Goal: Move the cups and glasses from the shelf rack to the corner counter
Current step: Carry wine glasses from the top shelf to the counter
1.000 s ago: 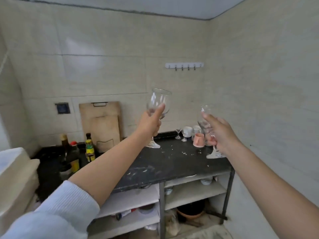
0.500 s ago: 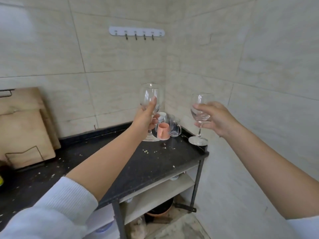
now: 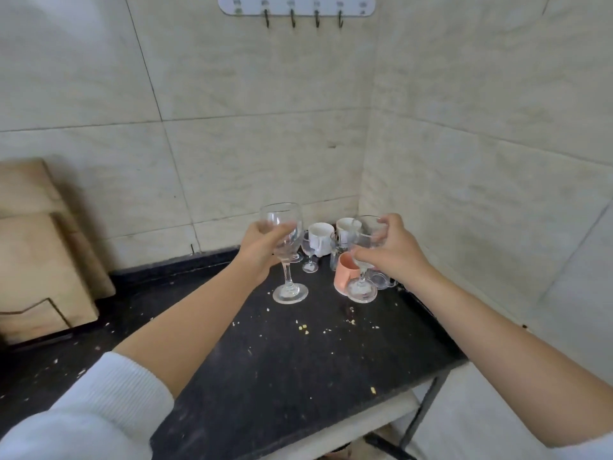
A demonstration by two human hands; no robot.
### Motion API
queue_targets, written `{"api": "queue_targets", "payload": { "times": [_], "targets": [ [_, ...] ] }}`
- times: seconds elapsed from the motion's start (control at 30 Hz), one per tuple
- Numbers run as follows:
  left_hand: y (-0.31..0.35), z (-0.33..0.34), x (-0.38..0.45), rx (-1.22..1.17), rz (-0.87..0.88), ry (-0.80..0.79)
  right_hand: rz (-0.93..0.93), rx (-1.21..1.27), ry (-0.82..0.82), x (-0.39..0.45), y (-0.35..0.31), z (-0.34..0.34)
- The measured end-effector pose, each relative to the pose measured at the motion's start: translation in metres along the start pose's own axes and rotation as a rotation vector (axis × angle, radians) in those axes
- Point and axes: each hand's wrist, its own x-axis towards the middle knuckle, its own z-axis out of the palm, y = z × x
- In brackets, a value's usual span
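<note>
My left hand grips the bowl of a clear wine glass, whose foot hangs at or just above the black counter. My right hand holds a second wine glass by its bowl, with its foot low in front of a pink mug. In the corner behind stand two white mugs, a small stemmed glass and a clear glass mug partly hidden by my right hand.
Wooden cutting boards lean on the wall at the left. A white hook rail hangs high on the tiles. Crumbs dot the counter. The counter's right edge meets the side wall, and a lower shelf shows beneath.
I have stepped closer to the corner and the view has tilted down. Both hands have lowered their wine glasses toward the counter, close to the cups in the corner.
</note>
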Motion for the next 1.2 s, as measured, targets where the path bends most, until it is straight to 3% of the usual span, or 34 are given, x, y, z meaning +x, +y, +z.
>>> {"api": "queue_targets", "payload": {
  "times": [0.13, 0.3, 0.47, 0.7, 1.2],
  "targets": [
    [-0.027, -0.025, 0.076, 0.244, 0.048, 0.123, 0.042, -0.143, -0.045, 0.069, 0.016, 0.036],
    [-0.052, -0.052, 0.165, 0.475, 0.068, 0.103, 0.009, -0.405, -0.166, 0.138, 0.034, 0.084],
    [-0.086, -0.066, 0.224, 0.716, -0.028, 0.084, 0.045, -0.584, -0.347, 0.179, 0.069, 0.127],
    [-0.124, -0.078, 0.283, 0.697, -0.081, 0.128, 0.110, -0.579, -0.477, 0.233, 0.101, 0.163],
    [-0.160, -0.073, 0.324, 0.709, -0.139, 0.024, 0.053, -0.746, -0.587, 0.276, 0.137, 0.184]
  ]
}}
